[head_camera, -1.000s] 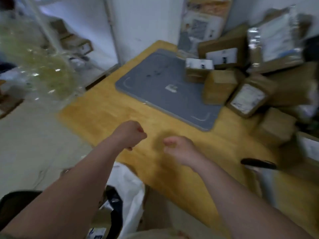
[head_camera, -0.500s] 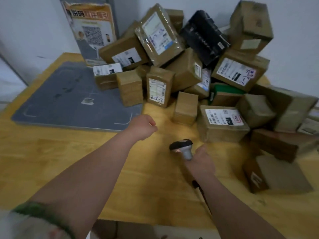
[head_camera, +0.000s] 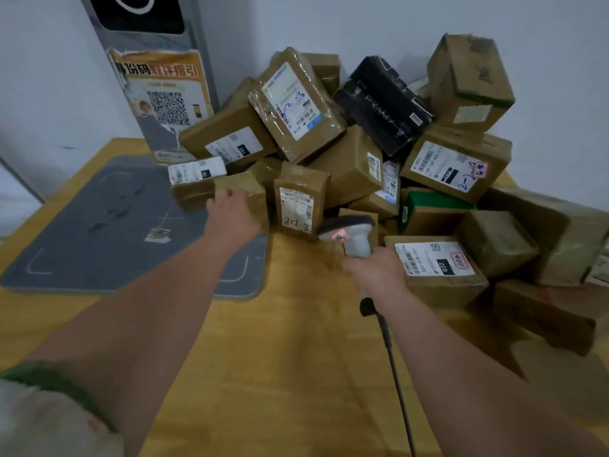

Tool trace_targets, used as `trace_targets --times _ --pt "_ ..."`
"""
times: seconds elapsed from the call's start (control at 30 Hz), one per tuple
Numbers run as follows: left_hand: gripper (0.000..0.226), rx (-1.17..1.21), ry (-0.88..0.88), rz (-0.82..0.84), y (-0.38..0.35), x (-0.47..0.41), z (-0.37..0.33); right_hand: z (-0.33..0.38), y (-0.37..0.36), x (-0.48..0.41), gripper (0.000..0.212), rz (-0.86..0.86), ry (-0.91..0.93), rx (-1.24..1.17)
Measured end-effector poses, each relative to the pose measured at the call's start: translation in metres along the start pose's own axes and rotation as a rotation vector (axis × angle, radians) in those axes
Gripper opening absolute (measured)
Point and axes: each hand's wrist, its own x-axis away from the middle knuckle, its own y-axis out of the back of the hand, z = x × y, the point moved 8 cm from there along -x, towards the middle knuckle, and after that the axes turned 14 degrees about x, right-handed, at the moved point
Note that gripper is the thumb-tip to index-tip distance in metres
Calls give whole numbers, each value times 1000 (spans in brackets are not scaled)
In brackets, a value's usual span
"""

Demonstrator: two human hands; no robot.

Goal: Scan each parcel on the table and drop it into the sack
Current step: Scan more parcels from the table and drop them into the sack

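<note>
Grey plastic scanner is sitting in your right hand, fingers wrapped round its handle. Your left hand, fisted over the tabletop moments ago, is now landing on a small brown box towards the far edge, fronting the pile; whether it is gripping yet, I cannot tell. You are starting the next parcel. Its visible faces are showing plain taped cardboard, no label.

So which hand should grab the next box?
Left. The left hand is right at a small brown parcel beside the grey mat, while the right hand grips the scanner.
</note>
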Motion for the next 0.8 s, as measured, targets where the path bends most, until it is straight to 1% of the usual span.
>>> trace_targets --times 0.1,0.27,0.33,0.43,0.5,0.57,0.6,0.7,0.8 --pt "56 -30 -36 3 5 -33 1 34 7 -22 26 12 21 -96" --pt "94 -128 7 147 -10 -79 11 86 4 -58 33 35 100 -183" --pt "96 -180 -22 185 -16 -87 10 99 -3 -69 35 60 101 -225" --pt "93 -212 -38 216 -18 -94 7 113 -15 -80 32 152 111 -319" --pt "104 -218 -55 351 -29 -95 4 119 -22 -85 35 197 126 -337" --pt "123 -240 -102 502 -39 -89 -4 124 -28 -87 40 217 154 -340" --pt "129 -256 -121 562 -42 -84 -8 125 -30 -87 42 223 167 -343" --pt "128 -189 -105 706 -46 -65 -11 119 -27 -76 45 221 170 -326" --pt "127 -163 -106 771 -44 -40 -5 103 -20 -53 38 245 164 -327"
